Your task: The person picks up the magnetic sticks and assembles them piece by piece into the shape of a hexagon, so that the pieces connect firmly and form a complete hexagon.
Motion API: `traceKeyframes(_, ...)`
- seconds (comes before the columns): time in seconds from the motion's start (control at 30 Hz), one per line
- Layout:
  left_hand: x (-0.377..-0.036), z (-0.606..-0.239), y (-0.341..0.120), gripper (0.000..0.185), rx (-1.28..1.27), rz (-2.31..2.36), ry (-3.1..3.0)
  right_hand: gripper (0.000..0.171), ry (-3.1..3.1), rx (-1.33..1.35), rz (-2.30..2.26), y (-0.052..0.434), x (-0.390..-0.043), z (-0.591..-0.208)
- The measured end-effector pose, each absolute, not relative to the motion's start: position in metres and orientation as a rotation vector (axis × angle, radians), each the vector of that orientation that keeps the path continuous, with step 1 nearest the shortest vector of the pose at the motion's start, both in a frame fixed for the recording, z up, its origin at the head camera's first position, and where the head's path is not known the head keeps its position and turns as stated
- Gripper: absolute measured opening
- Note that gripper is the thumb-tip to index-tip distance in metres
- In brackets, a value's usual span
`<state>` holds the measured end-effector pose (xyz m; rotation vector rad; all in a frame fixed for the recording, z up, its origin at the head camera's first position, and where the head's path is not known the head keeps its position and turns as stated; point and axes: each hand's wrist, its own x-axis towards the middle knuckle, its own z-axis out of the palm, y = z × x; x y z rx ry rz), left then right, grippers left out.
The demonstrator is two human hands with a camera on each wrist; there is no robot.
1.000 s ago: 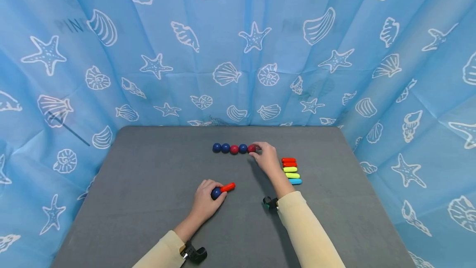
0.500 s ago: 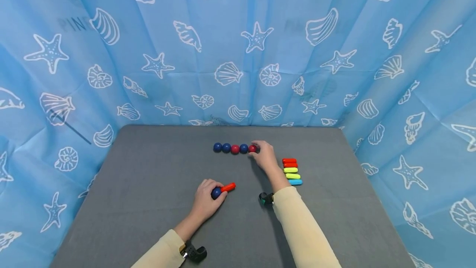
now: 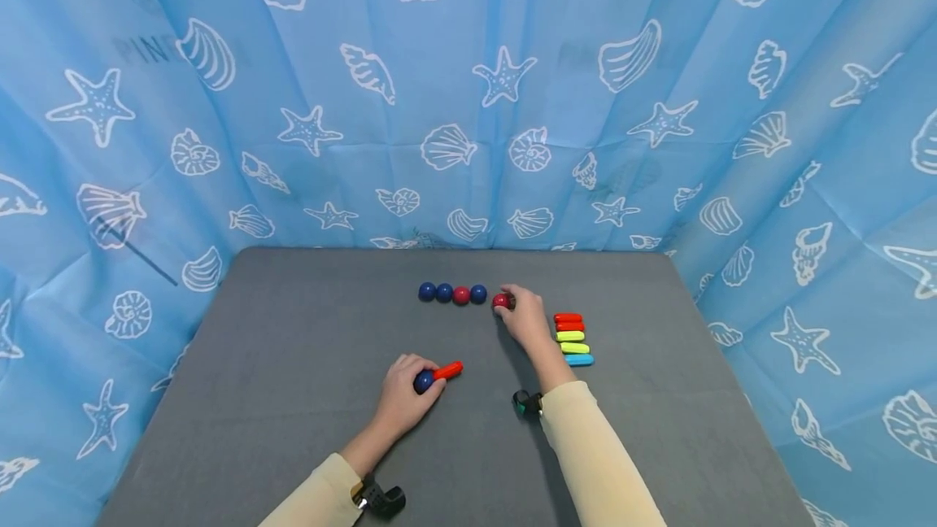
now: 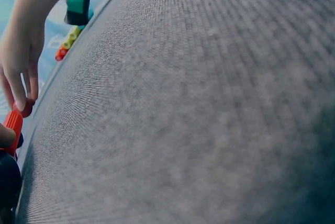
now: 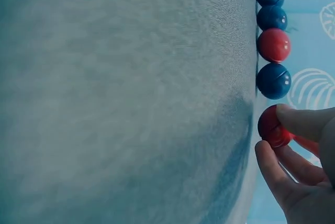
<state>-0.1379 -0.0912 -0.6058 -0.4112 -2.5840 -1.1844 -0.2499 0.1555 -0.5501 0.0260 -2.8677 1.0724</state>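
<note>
On the grey table (image 3: 293,397) a row of balls (image 3: 452,293) lies near the far edge: two blue, one red, one blue. My right hand (image 3: 521,315) pinches a red ball (image 3: 501,300), a little apart from the row's right end; in the right wrist view the red ball (image 5: 272,126) sits between thumb and fingers, next to the blue ball (image 5: 274,81). My left hand (image 3: 406,393) grips a blue ball (image 3: 423,381) joined to an orange-red stick (image 3: 448,370), resting on the table nearer to me.
A stack of short coloured sticks (image 3: 573,337), red, orange, yellow-green and light blue, lies right of my right hand. A blue curtain with shells and starfish (image 3: 468,104) surrounds the table on three sides.
My right hand has pulled the red ball away from the row's right end, toward me and slightly right; a gap now shows. The left hand has not moved.
</note>
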Motion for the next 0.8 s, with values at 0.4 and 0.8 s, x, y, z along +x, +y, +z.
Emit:
traceKeyframes(0.4,-0.137,-0.607,-0.092,0.017,-0.395,-1.174,-2.574,0.036,-2.803,0.142,1.193,0.147,-0.213,-0.542)
traceKeyframes(0.8,-0.138,-0.604,-0.089,0.017,-0.363,-1.170,-2.628,0.039,-2.814,0.223,1.265,0.133,-0.184,-0.540)
